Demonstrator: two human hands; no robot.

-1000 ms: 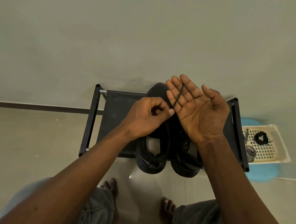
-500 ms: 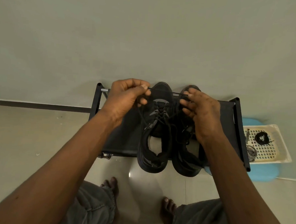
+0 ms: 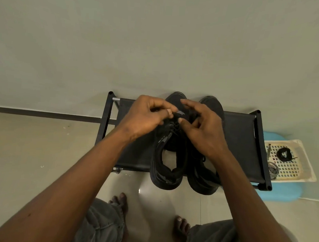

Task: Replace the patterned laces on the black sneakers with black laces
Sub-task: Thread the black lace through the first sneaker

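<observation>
Black sneakers (image 3: 166, 174) sit side by side on the rack (image 3: 242, 143), toes toward the wall. I see my left hand (image 3: 146, 118) over the left one's front eyelets, thumb and forefinger pinching the black lace (image 3: 175, 125). My right hand (image 3: 204, 134) is close beside it, fingers curled — whether they grip lace I cannot tell. A black coil (image 3: 283, 154) and a patterned lace (image 3: 272, 167) lie in the basket (image 3: 304, 165) — just right of the rack.

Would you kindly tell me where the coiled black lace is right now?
Head view, far right: the coiled black lace lies in the cream basket, beside the patterned lace.
</observation>
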